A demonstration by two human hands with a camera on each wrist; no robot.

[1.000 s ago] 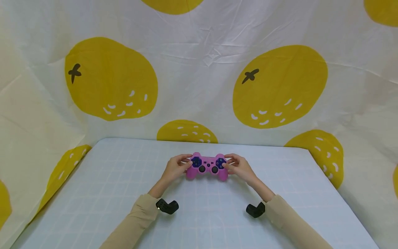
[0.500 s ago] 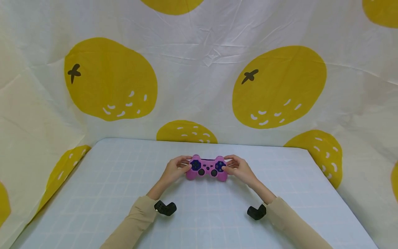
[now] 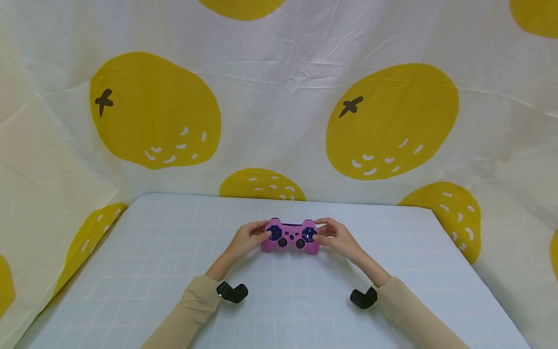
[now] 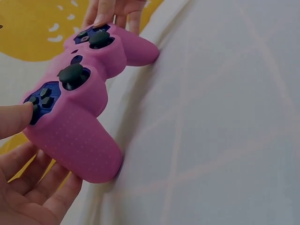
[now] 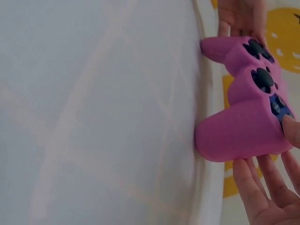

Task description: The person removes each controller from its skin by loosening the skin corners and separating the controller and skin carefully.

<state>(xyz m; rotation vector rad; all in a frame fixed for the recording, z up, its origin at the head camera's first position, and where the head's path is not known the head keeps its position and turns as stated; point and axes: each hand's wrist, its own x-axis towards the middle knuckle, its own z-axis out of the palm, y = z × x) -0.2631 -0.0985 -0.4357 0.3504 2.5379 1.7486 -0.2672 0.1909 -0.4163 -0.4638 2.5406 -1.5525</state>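
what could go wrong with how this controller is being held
The left hand and right hand hold the controller only by its ends, so it might tip if either lets go. The left thumb lies at the direction buttons, so one could get pressed by accident. The handles touch or nearly touch the table, I cannot tell which, so sliding could scrape them.

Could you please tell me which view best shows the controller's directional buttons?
The left wrist view: the directional buttons appear close up, with the left thumb at their edge. Head shows them small; right wrist leaves them hard to distinguish.
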